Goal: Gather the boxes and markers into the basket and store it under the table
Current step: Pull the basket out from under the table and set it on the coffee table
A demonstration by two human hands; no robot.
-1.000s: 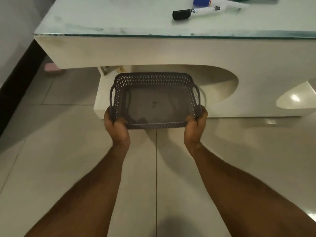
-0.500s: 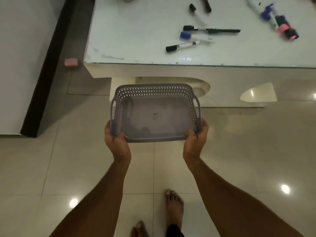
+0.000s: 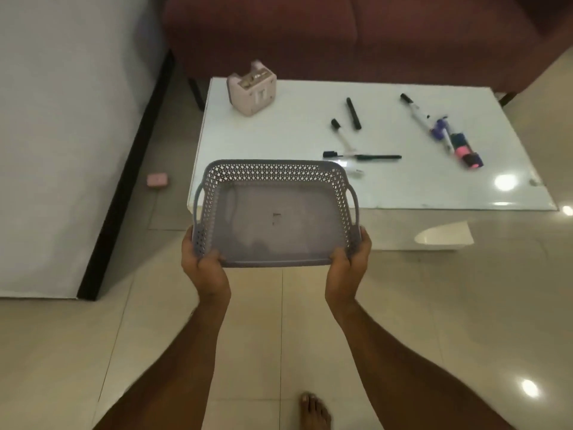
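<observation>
I hold an empty grey perforated basket point(image 3: 274, 172) in the air in front of the white glass-topped table point(image 3: 279, 141). My left hand point(image 3: 203, 265) grips its near left corner and my right hand point(image 3: 347, 263) grips its near right corner. On the table lie several markers: a black one point(image 3: 353, 113), a white one with a black cap point(image 3: 341, 133), a thin dark pen point(image 3: 362, 156), and a cluster of purple and pink ones point(image 3: 455, 144) at the right. A pale pink box point(image 3: 251, 88) stands at the table's far left.
A maroon sofa point(image 3: 341, 32) stands behind the table. A white wall panel with a black edge point(image 3: 124, 181) runs along the left. A small pink object point(image 3: 157, 180) lies on the tiled floor left of the table. My bare foot point(image 3: 314, 411) shows at the bottom.
The basket has come up from under the table's edge to table-top height, still gripped by both hands. The view has risen, so the whole table top and sofa now show.
</observation>
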